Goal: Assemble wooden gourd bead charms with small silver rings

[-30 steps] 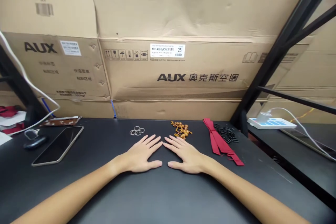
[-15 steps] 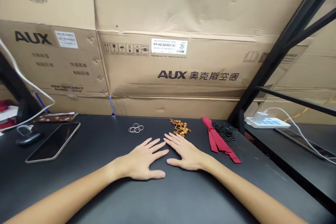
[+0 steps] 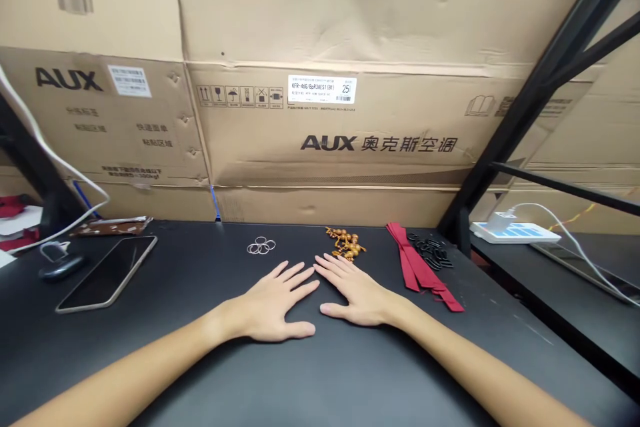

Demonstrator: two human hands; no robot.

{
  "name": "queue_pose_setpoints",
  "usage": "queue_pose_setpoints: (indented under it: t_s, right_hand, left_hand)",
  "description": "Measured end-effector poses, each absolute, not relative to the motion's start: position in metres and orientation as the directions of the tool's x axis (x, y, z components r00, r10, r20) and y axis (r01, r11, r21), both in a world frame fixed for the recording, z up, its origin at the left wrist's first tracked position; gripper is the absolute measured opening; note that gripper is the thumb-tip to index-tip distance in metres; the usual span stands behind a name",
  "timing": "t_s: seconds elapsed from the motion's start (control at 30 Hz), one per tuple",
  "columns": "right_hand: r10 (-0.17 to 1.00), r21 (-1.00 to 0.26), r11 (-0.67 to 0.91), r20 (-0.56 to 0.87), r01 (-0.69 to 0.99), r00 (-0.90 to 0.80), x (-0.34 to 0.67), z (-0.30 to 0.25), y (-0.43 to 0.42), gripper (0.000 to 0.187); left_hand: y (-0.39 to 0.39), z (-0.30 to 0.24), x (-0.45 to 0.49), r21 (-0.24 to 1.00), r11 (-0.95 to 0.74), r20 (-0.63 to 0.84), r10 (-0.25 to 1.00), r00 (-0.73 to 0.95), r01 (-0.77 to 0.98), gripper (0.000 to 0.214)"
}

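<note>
My left hand (image 3: pixel 274 303) lies flat on the black table (image 3: pixel 320 373), palm down, fingers stretched out and holding nothing. My right hand (image 3: pixel 354 292) lies flat beside it, fingers spread, empty too. The fingertips of both nearly meet. Just beyond my right fingertips sits a small heap of golden-brown beads (image 3: pixel 345 243). Several metal rings (image 3: pixel 261 247) lie beyond my left hand. Red ribbon strips (image 3: pixel 421 268) stretch out to the right, and a pile of small black rings (image 3: pixel 431 250) sits behind them.
A dark phone (image 3: pixel 107 273) lies face up at the left, with a small dark device (image 3: pixel 57 267), a white cable and a brown strip (image 3: pixel 111 227) near it. Large AUX cardboard boxes (image 3: pixel 350 113) wall the back. A black shelf post (image 3: pixel 530 100) and a white power strip (image 3: pixel 515 232) stand at the right.
Both hands stay flat on the table; the left has slid slightly nearer the right. The view has shifted a little.
</note>
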State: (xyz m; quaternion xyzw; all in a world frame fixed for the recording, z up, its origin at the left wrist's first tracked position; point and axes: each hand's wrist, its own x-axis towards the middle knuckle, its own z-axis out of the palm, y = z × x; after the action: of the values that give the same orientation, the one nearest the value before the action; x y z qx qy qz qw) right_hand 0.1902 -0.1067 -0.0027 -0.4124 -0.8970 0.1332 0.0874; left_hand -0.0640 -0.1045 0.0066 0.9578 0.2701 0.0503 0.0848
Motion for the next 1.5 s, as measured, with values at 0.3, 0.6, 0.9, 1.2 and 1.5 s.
queue_pose_setpoints:
  t_s: [0.3, 0.6, 0.9, 1.2, 1.5]
  right_hand:
    - [0.745, -0.237, 0.663, 0.302, 0.71, -0.595, 0.188, -0.009, -0.103, 0.054]
    - [0.799, -0.053, 0.382, 0.521, 0.922, -0.301, 0.196, -0.019, -0.085, 0.027]
    - [0.79, -0.038, 0.385, 0.53, 0.922, -0.308, 0.196, -0.022, -0.084, 0.021]
    - [0.74, -0.189, 0.573, 0.537, 0.797, -0.405, 0.188, -0.021, -0.092, 0.02]
    - [0.726, -0.218, 0.627, 0.511, 0.748, -0.46, 0.185, -0.017, -0.096, 0.015]
  left_hand:
    - [-0.105, 0.007, -0.063, 0.234, -0.814, 0.12, 0.568, 0.815, 0.532, 0.066]
    - [-0.084, -0.019, -0.064, 0.183, -0.517, 0.354, 0.828, 0.434, 0.836, 0.069]
    - [-0.106, -0.012, -0.052, 0.117, -0.55, 0.348, 0.803, 0.484, 0.827, 0.053]
    - [-0.118, 0.001, -0.048, 0.228, -0.81, 0.354, 0.586, 0.729, 0.541, 0.036]
    - [-0.109, -0.004, -0.046, 0.228, -0.684, 0.409, 0.713, 0.569, 0.693, 0.018]
